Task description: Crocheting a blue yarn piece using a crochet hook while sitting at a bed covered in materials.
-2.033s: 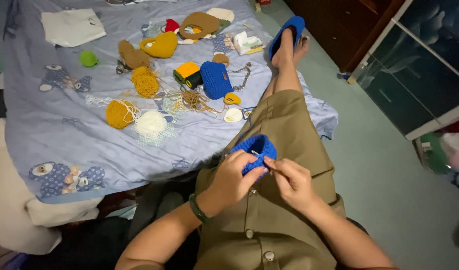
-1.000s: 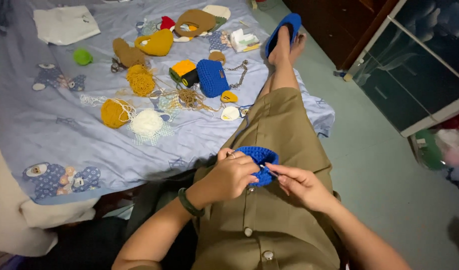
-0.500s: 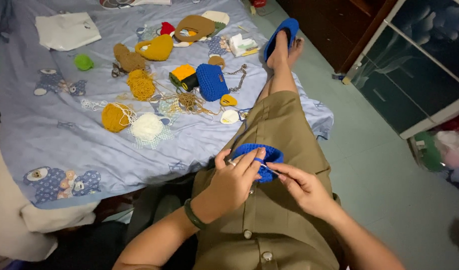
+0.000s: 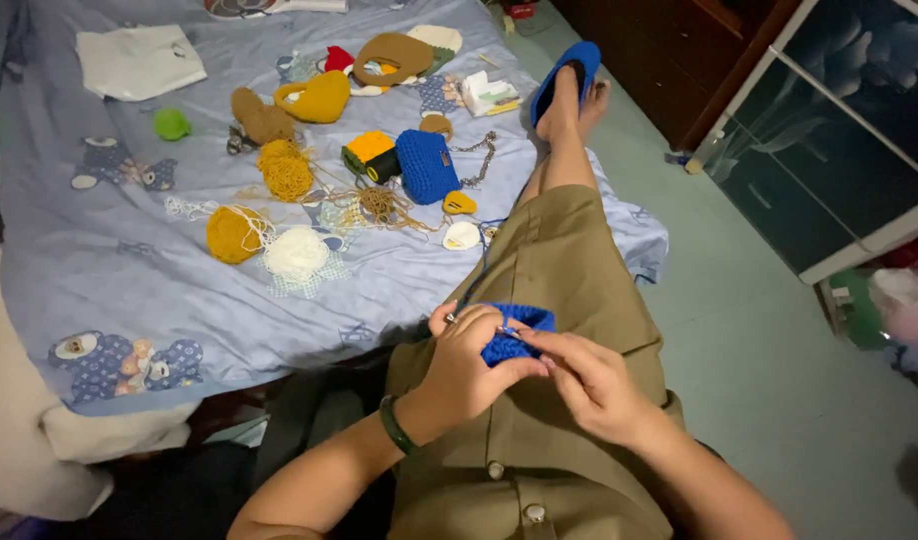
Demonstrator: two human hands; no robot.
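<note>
Gripping the small blue crocheted piece (image 4: 519, 335), left hand (image 4: 469, 372) and right hand (image 4: 589, 385) work over the lap (beside the bed's (image 4: 129, 270) edge).

The crochet piece (image 4: 519, 335) sits over the person's lap, between the left hand (image 4: 469, 365) and right hand (image 4: 594, 380). Yarn balls (image 4: 269, 245) and a small purse (image 4: 426, 165) lie on the bed (image 4: 129, 290) to the left, ahead of the hands.
</note>
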